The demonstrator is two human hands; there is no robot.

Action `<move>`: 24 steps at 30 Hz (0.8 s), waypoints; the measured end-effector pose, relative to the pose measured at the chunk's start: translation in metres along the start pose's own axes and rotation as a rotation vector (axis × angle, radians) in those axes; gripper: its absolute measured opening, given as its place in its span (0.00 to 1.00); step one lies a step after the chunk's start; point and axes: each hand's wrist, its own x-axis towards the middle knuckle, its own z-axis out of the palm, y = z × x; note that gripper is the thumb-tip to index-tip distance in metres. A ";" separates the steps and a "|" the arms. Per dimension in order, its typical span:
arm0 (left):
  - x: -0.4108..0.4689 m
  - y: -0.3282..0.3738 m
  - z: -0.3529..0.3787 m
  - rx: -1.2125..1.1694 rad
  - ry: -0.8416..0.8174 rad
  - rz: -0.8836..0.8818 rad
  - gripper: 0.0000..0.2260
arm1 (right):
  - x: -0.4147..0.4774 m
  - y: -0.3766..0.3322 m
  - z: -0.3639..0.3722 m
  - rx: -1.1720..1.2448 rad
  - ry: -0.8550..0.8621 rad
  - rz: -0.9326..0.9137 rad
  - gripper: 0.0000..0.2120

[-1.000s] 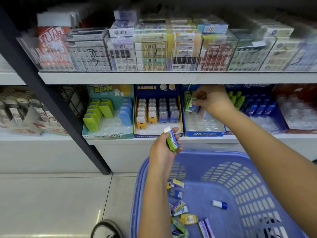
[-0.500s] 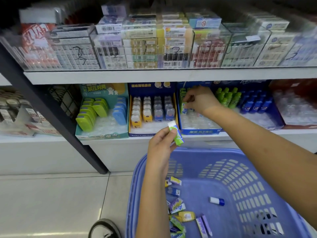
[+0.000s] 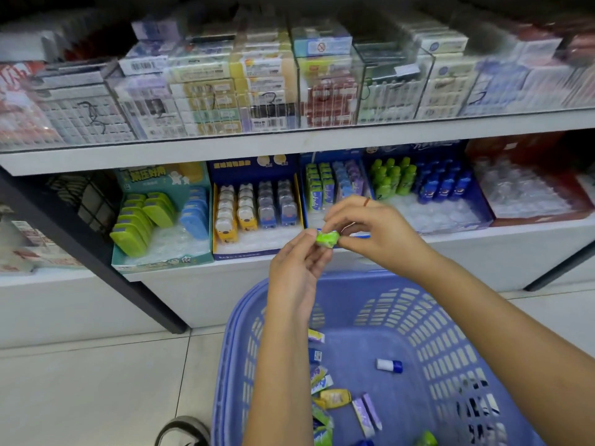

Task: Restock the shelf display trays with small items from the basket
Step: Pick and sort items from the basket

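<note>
Both hands meet above the blue basket (image 3: 450, 317), in front of the lower shelf. My left hand (image 3: 297, 268) and my right hand (image 3: 370, 230) each pinch an end of one small green packet (image 3: 327, 238). Behind them stands the blue display tray (image 3: 335, 188) with rows of green, blue and purple packets at its back. Loose small items (image 3: 335, 397) lie on the basket floor, among them a white and blue tube (image 3: 389, 365) and purple sticks (image 3: 367, 413).
The teal tray (image 3: 161, 217) holds green and blue cases, and a dark blue tray (image 3: 257, 207) holds animal-shaped items. Green and blue bottles (image 3: 418, 185) stand right of the hands. Boxed goods fill the upper shelf (image 3: 289, 143). A black post (image 3: 96, 252) slants at left; a shoe (image 3: 183, 432) is below.
My right hand left the blue tray and came down to the green packet. My left hand rose slightly with it, so both hands now hold it.
</note>
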 end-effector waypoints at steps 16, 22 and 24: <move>0.013 -0.030 0.005 1.612 -0.232 0.547 0.23 | 0.062 0.040 -0.030 -0.220 0.268 0.247 0.07; 0.018 -0.031 0.002 1.635 -0.218 0.573 0.25 | 0.080 0.048 -0.022 -0.427 0.021 0.296 0.11; 0.018 -0.031 0.001 1.632 -0.224 0.564 0.25 | 0.080 0.047 -0.019 -0.475 0.015 0.273 0.11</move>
